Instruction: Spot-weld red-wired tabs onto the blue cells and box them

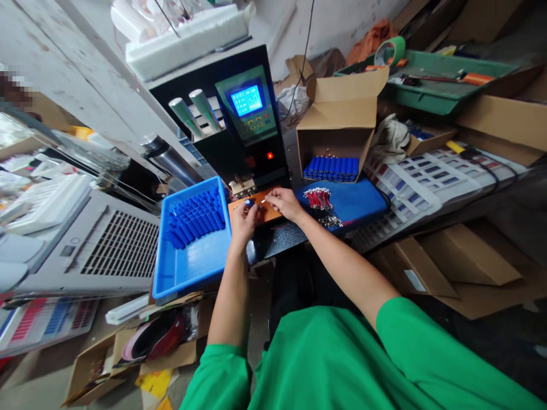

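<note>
My left hand [243,223] is closed around a blue cylindrical battery cell [248,202], whose end shows above the fingers. To its right, the fingers of my right hand [285,204] pinch a small wire lead with a white tip [264,200], pointing toward the cell. Both hands are over an orange board [273,215] at the foot of a black spot welder [252,154] with a lit blue screen. The welder's copper-coloured electrodes [243,185] stand just behind my left hand. Whether lead and cell touch, I cannot tell.
Left of my hands, a blue tray [194,270] holds rows of blue cells. On the right, red leads [319,198] lie in a bundle on a blue surface [363,199]. Behind them stands an open cardboard box [342,108] with more cells. A green tray [453,85] is farther right.
</note>
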`<act>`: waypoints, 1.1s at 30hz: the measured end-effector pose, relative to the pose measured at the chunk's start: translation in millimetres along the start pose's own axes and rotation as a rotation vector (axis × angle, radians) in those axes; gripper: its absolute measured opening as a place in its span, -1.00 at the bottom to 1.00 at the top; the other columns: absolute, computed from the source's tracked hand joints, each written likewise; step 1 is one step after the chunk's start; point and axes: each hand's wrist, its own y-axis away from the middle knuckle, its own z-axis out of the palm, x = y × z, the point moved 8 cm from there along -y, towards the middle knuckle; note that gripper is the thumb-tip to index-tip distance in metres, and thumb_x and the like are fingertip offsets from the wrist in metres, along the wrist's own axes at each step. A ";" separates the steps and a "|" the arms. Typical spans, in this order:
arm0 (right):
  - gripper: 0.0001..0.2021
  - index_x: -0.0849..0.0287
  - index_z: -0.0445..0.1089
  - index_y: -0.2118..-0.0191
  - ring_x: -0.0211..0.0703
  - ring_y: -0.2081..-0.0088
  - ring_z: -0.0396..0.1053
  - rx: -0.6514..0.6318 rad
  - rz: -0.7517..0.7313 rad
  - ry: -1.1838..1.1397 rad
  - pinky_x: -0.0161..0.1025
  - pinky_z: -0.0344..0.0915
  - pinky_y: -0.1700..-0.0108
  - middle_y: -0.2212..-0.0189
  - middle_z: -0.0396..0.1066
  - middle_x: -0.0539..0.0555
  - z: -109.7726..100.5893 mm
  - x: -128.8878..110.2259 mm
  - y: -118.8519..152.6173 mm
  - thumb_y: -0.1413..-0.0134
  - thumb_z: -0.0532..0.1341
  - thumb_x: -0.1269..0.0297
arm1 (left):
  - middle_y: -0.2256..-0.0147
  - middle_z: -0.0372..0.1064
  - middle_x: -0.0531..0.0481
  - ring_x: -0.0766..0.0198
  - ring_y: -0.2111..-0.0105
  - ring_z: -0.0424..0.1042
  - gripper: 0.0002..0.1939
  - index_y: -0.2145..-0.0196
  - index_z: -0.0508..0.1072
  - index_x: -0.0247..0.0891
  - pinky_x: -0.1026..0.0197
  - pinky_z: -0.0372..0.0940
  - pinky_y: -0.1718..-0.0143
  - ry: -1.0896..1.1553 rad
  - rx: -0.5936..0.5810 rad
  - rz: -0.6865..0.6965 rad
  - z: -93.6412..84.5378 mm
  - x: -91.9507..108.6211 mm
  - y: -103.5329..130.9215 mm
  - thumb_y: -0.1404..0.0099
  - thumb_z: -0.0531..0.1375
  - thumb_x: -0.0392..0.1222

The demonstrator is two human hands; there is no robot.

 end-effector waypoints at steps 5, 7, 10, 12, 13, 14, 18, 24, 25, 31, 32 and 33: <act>-0.65 0.16 0.30 0.53 -0.37 0.62 0.10 0.021 0.003 -0.008 -0.38 0.00 0.57 0.71 0.19 -0.12 -0.7 0.2 -0.3 0.04 0.35 0.00 | 0.44 0.43 0.03 0.30 0.44 0.39 -0.82 0.28 0.48 -0.29 0.28 0.29 0.38 -0.029 0.023 -0.005 2.7 -2.6 -2.7 -0.22 0.23 -0.12; -0.65 0.15 0.30 0.53 -0.37 0.62 0.11 0.032 0.005 -0.007 -0.37 0.00 0.57 0.71 0.19 -0.12 -1.1 0.6 -0.1 0.04 0.35 0.01 | 0.41 0.45 0.01 0.29 0.41 0.41 -0.83 0.28 0.47 -0.28 0.27 0.31 0.34 -0.038 0.036 0.008 3.2 -3.1 -2.2 -0.23 0.22 -0.12; -0.67 0.15 0.30 0.53 -0.36 0.61 0.11 0.056 0.002 0.001 -0.37 0.01 0.56 0.70 0.19 -0.12 -2.3 0.9 0.0 0.03 0.34 0.03 | 0.33 0.48 -0.02 0.27 0.36 0.44 -0.81 0.24 0.46 -0.26 0.25 0.33 0.28 -0.039 0.048 0.022 4.2 -6.8 -1.0 -0.25 0.21 -0.11; -0.69 0.15 0.30 0.54 -0.36 0.61 0.11 0.075 -0.007 0.018 -0.37 0.03 0.55 0.70 0.20 -0.12 -3.1 0.9 -0.9 0.02 0.32 0.06 | 0.30 0.48 -0.03 0.27 0.35 0.44 -0.79 0.21 0.45 -0.25 0.24 0.32 0.26 -0.049 0.050 0.028 5.5 -10.4 -0.2 -0.27 0.20 -0.09; -0.70 0.16 0.30 0.54 -0.37 0.61 0.12 0.084 -0.013 0.027 -0.37 0.04 0.54 0.69 0.20 -0.12 -3.4 0.8 -1.8 0.01 0.31 0.08 | 0.30 0.48 -0.03 0.27 0.35 0.43 -0.79 0.21 0.45 -0.25 0.24 0.32 0.26 -0.056 0.052 0.030 6.0 -12.1 0.2 -0.28 0.20 -0.08; -0.72 0.16 0.30 0.54 -0.37 0.61 0.12 0.092 -0.015 0.033 -0.37 0.05 0.53 0.69 0.21 -0.11 -3.3 0.9 -2.8 0.00 0.30 0.11 | 0.31 0.47 -0.03 0.27 0.35 0.43 -0.79 0.20 0.45 -0.25 0.24 0.32 0.26 -0.068 0.056 0.034 6.4 -13.3 0.6 -0.29 0.19 -0.07; -0.78 0.17 0.32 0.52 -0.37 0.61 0.15 0.111 0.021 0.037 -0.38 0.08 0.54 0.67 0.23 -0.12 0.1 2.2 -7.0 0.01 0.29 0.18 | 0.32 0.48 -0.02 0.25 0.36 0.42 -0.78 0.17 0.46 -0.23 0.23 0.30 0.26 -0.133 0.077 0.054 6.6 -13.8 2.9 -0.31 0.18 -0.06; -0.74 0.16 0.30 0.51 -0.36 0.61 0.17 0.075 0.073 0.011 -0.40 0.07 0.57 0.66 0.25 -0.10 15.3 -0.8 -8.1 -0.03 0.30 0.14 | 0.32 0.50 -0.03 0.24 0.38 0.43 -0.78 0.13 0.49 -0.20 0.24 0.28 0.29 -0.188 0.090 0.043 6.0 -11.1 7.0 -0.33 0.17 -0.08; -0.73 0.15 0.29 0.52 -0.36 0.61 0.17 0.072 0.078 0.001 -0.39 0.07 0.56 0.66 0.25 -0.10 17.9 -0.9 -8.4 -0.02 0.30 0.13 | 0.33 0.50 -0.03 0.24 0.39 0.43 -0.79 0.14 0.50 -0.20 0.23 0.27 0.30 -0.211 0.096 0.038 5.6 -10.6 7.7 -0.33 0.17 -0.09; -0.73 0.15 0.30 0.51 -0.33 0.59 0.19 0.066 0.071 0.041 -0.38 0.10 0.53 0.68 0.23 -0.10 30.1 -0.2 -12.4 0.00 0.31 0.11 | 0.42 0.47 -0.01 0.21 0.44 0.41 -0.80 0.14 0.52 -0.19 0.20 0.25 0.31 -0.307 0.147 0.024 2.9 -5.2 11.1 -0.34 0.18 -0.11; -0.73 0.14 0.30 0.51 -0.32 0.58 0.21 0.073 0.058 0.064 -0.37 0.12 0.51 0.67 0.24 -0.10 30.8 -0.7 -12.9 0.00 0.31 0.10 | 0.42 0.47 -0.01 0.20 0.44 0.41 -0.81 0.15 0.52 -0.19 0.20 0.26 0.31 -0.319 0.156 0.025 2.6 -4.3 11.5 -0.34 0.18 -0.11; -0.72 0.14 0.30 0.51 -0.31 0.57 0.23 0.081 0.045 0.089 -0.36 0.13 0.50 0.67 0.25 -0.09 31.1 -1.4 -13.1 0.00 0.31 0.09 | 0.42 0.47 -0.02 0.19 0.44 0.42 -0.81 0.15 0.52 -0.18 0.19 0.26 0.30 -0.328 0.162 0.025 2.5 -3.7 11.7 -0.34 0.18 -0.12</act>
